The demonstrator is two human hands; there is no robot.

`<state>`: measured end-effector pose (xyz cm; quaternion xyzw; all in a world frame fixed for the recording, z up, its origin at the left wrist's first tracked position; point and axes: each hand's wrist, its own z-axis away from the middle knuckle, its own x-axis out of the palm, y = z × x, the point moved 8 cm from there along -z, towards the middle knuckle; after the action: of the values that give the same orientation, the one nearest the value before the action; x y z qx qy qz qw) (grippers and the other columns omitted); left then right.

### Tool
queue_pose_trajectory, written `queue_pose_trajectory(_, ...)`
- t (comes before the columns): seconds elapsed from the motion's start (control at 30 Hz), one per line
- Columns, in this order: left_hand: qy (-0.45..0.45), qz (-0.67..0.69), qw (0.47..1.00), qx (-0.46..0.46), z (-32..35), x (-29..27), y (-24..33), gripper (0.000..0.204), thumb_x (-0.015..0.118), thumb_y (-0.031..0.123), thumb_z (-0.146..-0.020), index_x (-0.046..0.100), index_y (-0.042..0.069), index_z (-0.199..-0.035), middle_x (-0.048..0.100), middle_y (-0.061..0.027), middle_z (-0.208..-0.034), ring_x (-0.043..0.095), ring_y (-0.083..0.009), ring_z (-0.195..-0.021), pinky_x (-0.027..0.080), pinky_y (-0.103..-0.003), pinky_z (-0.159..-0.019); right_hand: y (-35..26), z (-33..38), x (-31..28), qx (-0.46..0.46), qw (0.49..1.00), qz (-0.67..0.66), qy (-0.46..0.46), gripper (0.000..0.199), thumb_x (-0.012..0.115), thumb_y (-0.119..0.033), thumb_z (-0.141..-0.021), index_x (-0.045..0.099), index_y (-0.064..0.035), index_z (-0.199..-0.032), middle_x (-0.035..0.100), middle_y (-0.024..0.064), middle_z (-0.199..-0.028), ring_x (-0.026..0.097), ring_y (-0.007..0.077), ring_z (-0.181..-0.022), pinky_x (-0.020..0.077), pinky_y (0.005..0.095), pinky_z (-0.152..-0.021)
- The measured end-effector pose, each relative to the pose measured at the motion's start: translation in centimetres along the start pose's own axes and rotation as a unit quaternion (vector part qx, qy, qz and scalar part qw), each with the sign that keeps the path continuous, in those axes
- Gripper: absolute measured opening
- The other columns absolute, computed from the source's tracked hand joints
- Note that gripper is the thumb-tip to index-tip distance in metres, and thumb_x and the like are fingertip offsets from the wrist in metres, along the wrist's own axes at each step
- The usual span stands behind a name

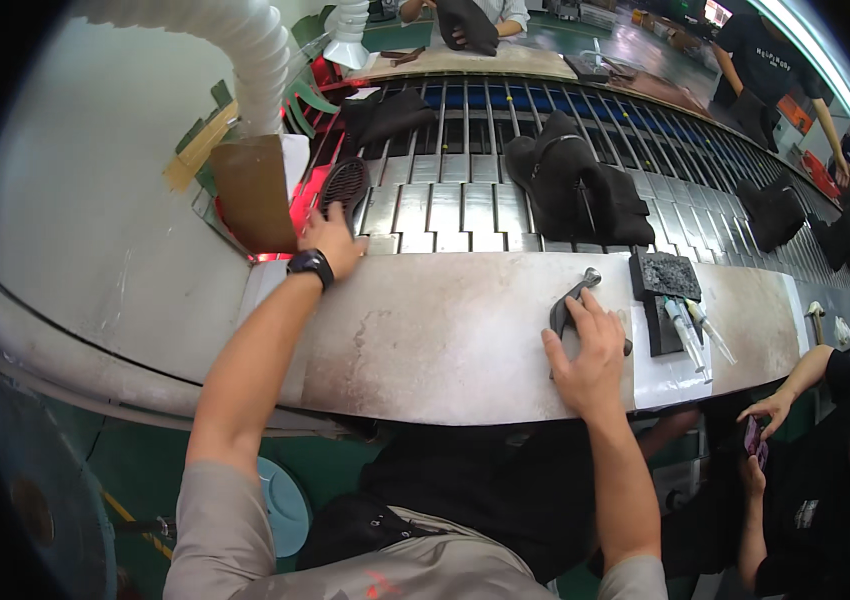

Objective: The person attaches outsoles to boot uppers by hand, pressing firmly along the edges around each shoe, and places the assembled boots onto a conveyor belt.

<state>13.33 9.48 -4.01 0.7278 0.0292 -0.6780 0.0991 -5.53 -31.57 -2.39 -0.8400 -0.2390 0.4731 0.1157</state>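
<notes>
My left hand (pixel 335 245) reaches to the conveyor's near left side, its fingers at the near end of a black shoe sole (pixel 346 183) with a ridged face. Its fingers are stretched out and the thumb stands apart, so it looks open. On the worktable (pixel 415 335), my right hand (pixel 590 350) lies over a dark curved tool with a shiny round metal end (pixel 591 277), perhaps a hammer. The fingers are extended and the thumb is spread; the palm hides part of the tool. Right of this hand are a dark foam block (pixel 667 275) and several syringe-like tubes (pixel 685 335).
Black boots (pixel 570 185) stand on the metal slat conveyor (pixel 455 200), with more boots (pixel 772 210) farther right. A brown board (pixel 253 195) and white hose (pixel 250 50) rise at left. One person (pixel 825 480) sits at right with a phone; others work across the conveyor.
</notes>
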Motion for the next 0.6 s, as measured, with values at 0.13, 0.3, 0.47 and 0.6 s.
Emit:
queue_pose_trajectory(0.13,-0.090,-0.019,0.995,-0.035,-5.4,3.2,-3.5,0.076,0.077,0.039,-0.093,0.051,-0.004,-0.151,0.065,-0.0349,-0.139,0.064,-0.0467,-0.132,0.051,-0.054,-0.114,-0.8,0.0,0.4,0.005,1.000,-0.027,-0.013,0.059,0.083,-0.026,-0.088,0.067,0.0015,-0.137,0.063,0.0285,-0.146,0.062,0.0429,-0.131,0.0367,0.0592,-0.121)
queue_pose_trajectory(0.3,-0.033,0.194,0.979,0.052,-2.7,-2.3,-0.6,0.073,0.078,0.038,-0.091,0.057,-0.005,-0.147,0.073,-0.0319,-0.126,0.070,-0.0447,-0.122,0.054,-0.047,-0.107,-0.6,-0.3,0.5,0.002,0.999,-0.033,-0.019,0.061,0.084,-0.025,-0.086,0.067,0.0014,-0.138,0.062,0.0278,-0.147,0.062,0.0421,-0.130,0.0367,0.0597,-0.120)
queue_pose_trajectory(0.47,-0.013,0.200,0.958,0.207,14.8,-6.8,4.9,0.075,0.082,0.039,-0.091,0.057,-0.005,-0.146,0.067,-0.0306,-0.136,0.066,-0.0469,-0.126,0.052,-0.051,-0.108,0.3,0.5,0.2,0.016,0.999,-0.032,-0.037,0.063,0.084,-0.025,-0.085,0.067,0.0015,-0.139,0.061,0.0271,-0.149,0.061,0.0415,-0.131,0.0363,0.0599,-0.121)
queue_pose_trajectory(0.6,-0.107,0.226,0.940,0.231,18.7,-8.3,7.1,0.085,0.085,0.048,-0.091,0.053,-0.004,-0.150,0.067,-0.0295,-0.137,0.064,-0.0454,-0.130,0.051,-0.050,-0.111,-1.1,0.8,-0.3,0.024,0.997,-0.020,-0.076,0.068,0.084,-0.025,-0.085,0.064,0.0013,-0.144,0.057,0.0275,-0.153,0.053,0.0434,-0.140,0.0299,0.0643,-0.123)
